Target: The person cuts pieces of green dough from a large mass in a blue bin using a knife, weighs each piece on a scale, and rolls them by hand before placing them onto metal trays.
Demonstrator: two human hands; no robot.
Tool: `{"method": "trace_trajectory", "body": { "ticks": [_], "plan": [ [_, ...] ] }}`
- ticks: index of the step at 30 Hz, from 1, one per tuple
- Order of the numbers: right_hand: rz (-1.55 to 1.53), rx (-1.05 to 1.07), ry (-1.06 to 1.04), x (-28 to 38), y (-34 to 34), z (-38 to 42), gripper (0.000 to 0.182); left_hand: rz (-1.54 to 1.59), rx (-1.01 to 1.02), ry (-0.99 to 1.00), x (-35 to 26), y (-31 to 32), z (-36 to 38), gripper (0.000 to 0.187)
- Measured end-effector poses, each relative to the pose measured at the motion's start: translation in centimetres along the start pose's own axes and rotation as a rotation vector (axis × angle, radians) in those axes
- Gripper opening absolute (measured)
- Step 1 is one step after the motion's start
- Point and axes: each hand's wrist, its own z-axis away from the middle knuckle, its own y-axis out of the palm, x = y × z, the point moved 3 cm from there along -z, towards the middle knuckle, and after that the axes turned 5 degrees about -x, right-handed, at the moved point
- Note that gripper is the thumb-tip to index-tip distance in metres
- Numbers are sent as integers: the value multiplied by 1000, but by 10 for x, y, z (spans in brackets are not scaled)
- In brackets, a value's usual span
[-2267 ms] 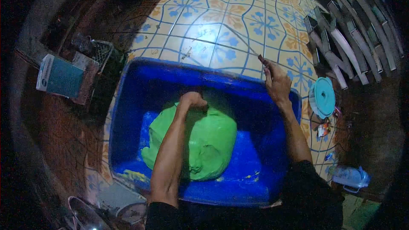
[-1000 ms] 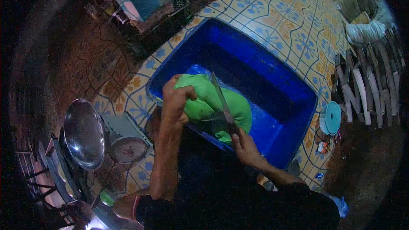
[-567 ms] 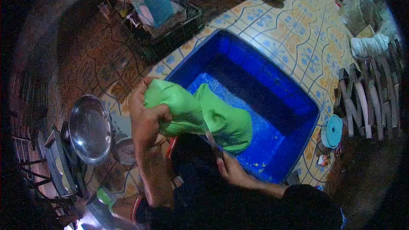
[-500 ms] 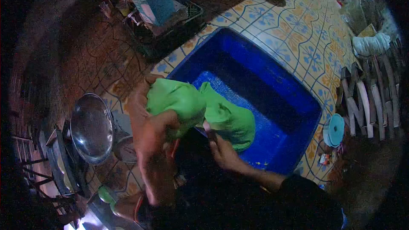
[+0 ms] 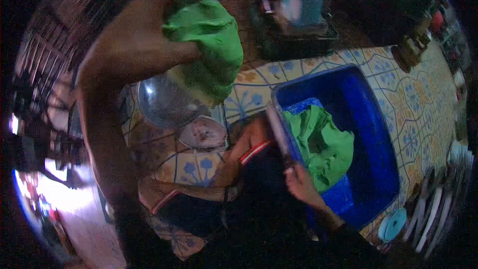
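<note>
My left hand (image 5: 137, 45) is raised at the upper left, its fingers and thumb wrapped around a soft lump of bright green dough (image 5: 216, 45). Below and to the right, my right hand (image 5: 302, 187) grips a knife (image 5: 278, 127) by its dark handle, the blurred blade pointing up along the near wall of the blue tub (image 5: 381, 119). Inside that tub rests a larger, torn-looking mass of green dough (image 5: 331, 152), just beyond the right hand.
A metal bowl (image 5: 167, 102) and a round, whitish dish (image 5: 201, 132) stand on the tiled floor behind the left arm. A light-blue box (image 5: 301, 2) sits on a dark crate at the back. At lower right are a turquoise round object (image 5: 392, 225) and several pale strips (image 5: 433, 214).
The left hand has lifted its green lump up and left, away from the tub. The other green piece now lies in the tub. The view has swung left.
</note>
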Motion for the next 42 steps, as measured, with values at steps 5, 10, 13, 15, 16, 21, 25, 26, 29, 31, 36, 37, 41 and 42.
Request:
{"method": "trace_trajectory", "body": {
  "ticks": [5,10,13,15,16,21,25,26,29,31,36,37,41,42],
  "plan": [
    [-362,-44,254,7,-21,-43,27,-536,-18,2,89,-7,40,66],
    [-259,-70,164,18,-17,-52,25,-706,-148,-237,164,12,109,63],
    [-223,-118,160,16,-17,-50,26,-802,-295,-328,183,27,154,51],
    [-264,-167,171,11,-13,-51,26,-780,-475,-322,191,29,180,44],
    [-282,-191,180,12,-12,-48,26,-862,-499,-314,193,30,189,42],
    [-211,-219,188,-4,-18,-45,22,-1069,-703,-462,169,37,218,33],
    [-531,-255,235,-8,-32,-31,20,-659,-1141,-390,134,33,232,25],
    [-523,-300,204,-5,-39,-27,20,-466,-1198,-380,114,43,224,23],
    [-501,-444,152,-21,-61,-15,18,-64,-1066,-249,67,101,198,15],
    [-444,-535,163,-51,-82,-4,19,-9,-532,-219,35,149,169,13],
    [-227,-614,208,-112,-134,29,24,305,171,99,-13,301,105,20],
    [-276,-599,310,-123,-137,39,27,374,272,71,-23,328,93,20],
    [-256,-699,270,-159,-134,48,36,158,351,43,-34,417,38,25],
    [-303,-704,283,-154,-135,46,36,109,339,10,-25,442,33,23]
  ]
}}
